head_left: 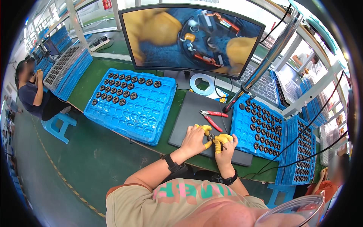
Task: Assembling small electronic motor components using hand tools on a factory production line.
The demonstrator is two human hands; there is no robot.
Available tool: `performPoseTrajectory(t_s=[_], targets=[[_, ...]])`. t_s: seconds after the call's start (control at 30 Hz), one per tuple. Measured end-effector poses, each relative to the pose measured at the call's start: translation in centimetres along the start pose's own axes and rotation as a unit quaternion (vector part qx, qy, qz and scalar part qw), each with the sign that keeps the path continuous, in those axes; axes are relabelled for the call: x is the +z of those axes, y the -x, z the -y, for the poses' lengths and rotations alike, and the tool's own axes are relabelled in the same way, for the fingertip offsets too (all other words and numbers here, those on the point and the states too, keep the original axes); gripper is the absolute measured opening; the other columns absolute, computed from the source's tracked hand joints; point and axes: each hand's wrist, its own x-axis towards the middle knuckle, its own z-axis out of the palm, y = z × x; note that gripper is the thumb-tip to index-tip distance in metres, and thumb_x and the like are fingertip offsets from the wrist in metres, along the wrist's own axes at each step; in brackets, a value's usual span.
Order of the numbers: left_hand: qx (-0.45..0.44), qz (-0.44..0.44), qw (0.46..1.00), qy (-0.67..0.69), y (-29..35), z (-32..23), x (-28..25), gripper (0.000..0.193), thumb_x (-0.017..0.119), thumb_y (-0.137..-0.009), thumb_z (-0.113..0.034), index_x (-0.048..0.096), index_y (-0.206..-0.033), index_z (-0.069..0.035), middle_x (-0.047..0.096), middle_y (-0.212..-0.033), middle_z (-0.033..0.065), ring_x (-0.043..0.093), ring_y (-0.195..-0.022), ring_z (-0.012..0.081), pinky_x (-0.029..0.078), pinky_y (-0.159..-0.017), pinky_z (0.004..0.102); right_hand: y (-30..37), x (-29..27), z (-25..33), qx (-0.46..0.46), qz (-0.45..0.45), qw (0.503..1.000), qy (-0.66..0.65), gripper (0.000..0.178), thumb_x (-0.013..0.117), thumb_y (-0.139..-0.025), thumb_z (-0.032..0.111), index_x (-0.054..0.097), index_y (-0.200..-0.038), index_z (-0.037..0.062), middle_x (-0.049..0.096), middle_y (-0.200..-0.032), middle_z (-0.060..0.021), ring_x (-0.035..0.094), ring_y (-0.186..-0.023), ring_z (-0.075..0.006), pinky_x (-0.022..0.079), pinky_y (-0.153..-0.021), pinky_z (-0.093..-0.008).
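Note:
Over the grey mat [191,109], both hands pinch a small round black component [211,137] between them. My left hand [194,140] comes from its left side, closed with yellow-covered fingertips on it. My right hand [226,148], also in yellow finger covers, is closed at its right side; a small dark tip shows below those fingers, too small to name. A monitor [191,39] shows a magnified round part with copper coils, a yellow piece and blurred yellow fingertips. Red-handled cutters [213,118] lie on the mat just beyond my hands, their jaws pointing left.
On the left sits a blue tray [151,113] partly filled with round black components. Another blue tray [242,130] holds several rows at the right, with more stacked trays [291,151] beyond. A white ring-shaped roll [202,84] and a metal pole [264,60] stand behind the mat. Co-workers sit left and right.

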Motion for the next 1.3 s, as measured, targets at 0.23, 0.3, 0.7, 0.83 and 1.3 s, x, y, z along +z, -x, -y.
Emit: performPoseTrajectory(t_s=[0.23,0.3,0.7,0.83,1.3], targets=[[-0.008,-0.003,1.000,0.006,-0.1,0.0,0.2,0.045,0.078,-0.071,-0.017,0.059,-0.111,-0.009,0.062,-0.094,0.0040,0.056,-0.096,0.0236,0.036,-0.087,0.0373,-0.3,0.0,0.0,-0.008,0.022,1.000,0.015,0.010,0.070,-0.081,0.010,0.065,-0.089,0.0084,0.066,-0.085,-0.0047,0.062,-0.094,-0.0246,0.029,-0.104,-0.0500],[-0.008,-0.002,1.000,0.010,-0.3,0.0,0.1,0.045,0.078,-0.071,-0.017,0.059,-0.111,-0.009,0.062,-0.094,0.0039,0.056,-0.095,0.0236,0.036,-0.087,0.0373,-0.3,0.0,-0.2,-0.008,0.018,1.000,0.015,0.010,0.070,-0.081,0.010,0.065,-0.089,0.0083,0.066,-0.084,-0.0046,0.062,-0.094,-0.0246,0.029,-0.104,-0.0500],[-0.011,-0.009,1.000,0.008,-0.2,0.1,0.0,0.047,0.079,-0.071,-0.019,0.058,-0.112,-0.009,0.063,-0.093,0.0035,0.057,-0.094,0.0234,0.036,-0.089,0.0376,0.0,0.0,-0.5,0.005,-0.029,0.999,-0.015,0.010,0.068,-0.083,0.007,0.066,-0.092,0.0075,0.066,-0.090,-0.0068,0.061,-0.094,-0.0272,0.034,-0.103,-0.0504],[-0.001,-0.013,1.000,0.005,0.0,0.2,0.3,0.048,0.079,-0.071,-0.019,0.058,-0.113,-0.009,0.063,-0.092,0.0035,0.056,-0.094,0.0231,0.036,-0.089,0.0373,0.2,-0.1,-0.8,-0.006,-0.040,0.999,-0.027,0.011,0.067,-0.084,0.006,0.066,-0.095,0.0066,0.066,-0.092,-0.0088,0.060,-0.094,-0.0300,0.035,-0.102,-0.0505],[0.005,-0.011,1.000,0.007,0.2,0.2,0.6,0.047,0.076,-0.069,-0.017,0.059,-0.112,-0.009,0.061,-0.095,0.0063,0.055,-0.095,0.0261,0.037,-0.086,0.0401,0.2,-0.9,-0.4,-0.036,-0.042,0.998,-0.020,0.022,0.071,-0.074,0.006,0.066,-0.095,0.0082,0.067,-0.096,-0.0098,0.063,-0.097,-0.0308,0.033,-0.104,-0.0517]])
